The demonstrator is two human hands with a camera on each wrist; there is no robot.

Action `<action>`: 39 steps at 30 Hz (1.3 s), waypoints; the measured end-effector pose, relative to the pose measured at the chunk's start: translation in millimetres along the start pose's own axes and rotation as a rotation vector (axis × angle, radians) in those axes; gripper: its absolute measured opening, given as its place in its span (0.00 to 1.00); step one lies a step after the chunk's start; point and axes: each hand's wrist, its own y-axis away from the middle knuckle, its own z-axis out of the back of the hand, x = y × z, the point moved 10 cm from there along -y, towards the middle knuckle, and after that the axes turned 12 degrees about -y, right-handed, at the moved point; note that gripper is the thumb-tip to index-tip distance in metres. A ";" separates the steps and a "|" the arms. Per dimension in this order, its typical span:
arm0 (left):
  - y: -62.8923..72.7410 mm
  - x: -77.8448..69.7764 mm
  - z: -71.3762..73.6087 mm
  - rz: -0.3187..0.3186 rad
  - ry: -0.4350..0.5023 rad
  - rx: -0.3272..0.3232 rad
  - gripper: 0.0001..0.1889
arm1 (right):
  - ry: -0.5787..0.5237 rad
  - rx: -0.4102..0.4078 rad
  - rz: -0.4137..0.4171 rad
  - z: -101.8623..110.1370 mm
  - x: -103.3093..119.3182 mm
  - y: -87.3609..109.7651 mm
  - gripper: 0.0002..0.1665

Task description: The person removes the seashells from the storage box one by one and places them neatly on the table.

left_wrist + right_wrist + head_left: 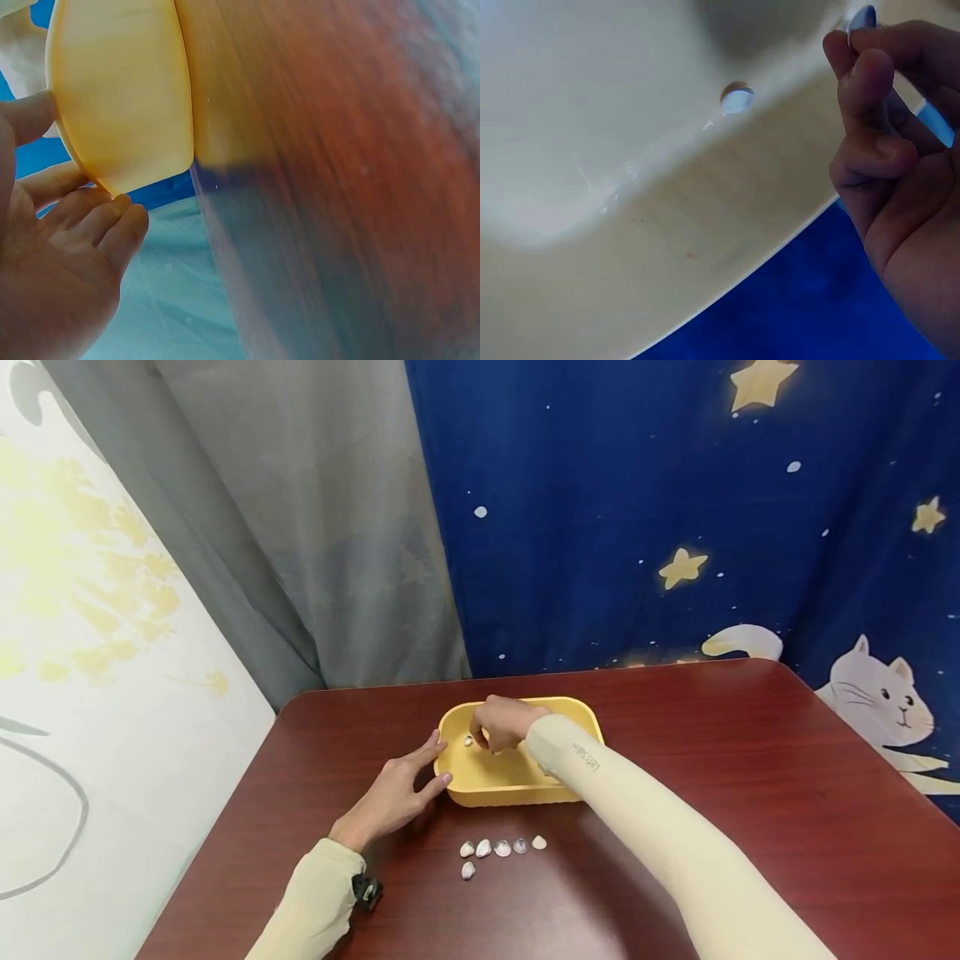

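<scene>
A yellow plastic basin (510, 794) stands on the dark red table. My left hand (392, 800) holds its left end, thumb and forefinger over the rim, the other fingers along the outside in the left wrist view. My right hand (504, 723) reaches down into the basin. Between its thumb and forefinger it pinches a small seashell (863, 18), seen in the right wrist view. Another shell (737, 100) lies on the basin floor beside that hand. On the table before the basin, several small shells (502, 848) form a row, and one shell (468, 870) sits below the row's left end.
The reddish wooden table (750, 760) extends to both sides of the basin. Behind it hang a grey curtain (330, 527) and a blue curtain (600, 485) with stars. A patterned white wall (112, 718) stands at the left. A dark wrist device (367, 892) sits at my left sleeve.
</scene>
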 end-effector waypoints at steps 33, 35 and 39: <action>1.1 0.7 -1.8 -0.011 -0.004 0.016 0.33 | -0.007 -0.124 0.382 -32.5 106.4 103.9 0.06; 1.0 0.5 -1.1 -0.012 -0.001 0.009 0.32 | -0.003 -0.119 0.370 -39.6 105.8 101.4 0.05; 1.4 1.0 1.9 -0.015 -0.006 -0.007 0.32 | 0.009 -0.121 0.358 -49.2 103.7 97.3 0.05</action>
